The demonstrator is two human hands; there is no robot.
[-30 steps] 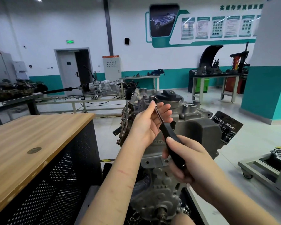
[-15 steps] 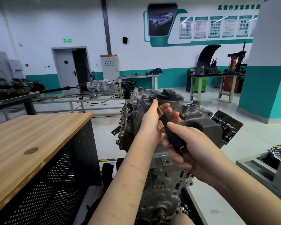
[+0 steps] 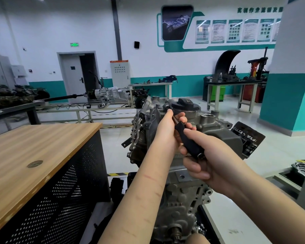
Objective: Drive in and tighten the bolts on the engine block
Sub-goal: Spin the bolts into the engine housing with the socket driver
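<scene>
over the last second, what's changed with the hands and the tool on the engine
The right hand has swung the wrench handle up and towards the engine block, so it now sits close against the left hand. The left hand kept its fingers at the tool's head beside the black filler cap. Both hands kept their grip; the wooden-topped cabinet is unmoved.

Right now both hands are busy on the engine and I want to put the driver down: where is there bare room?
The wooden bench top on the left is bare except for a round disc. Around the engine it is crowded: the left hand, the right hand and the driver.
</scene>
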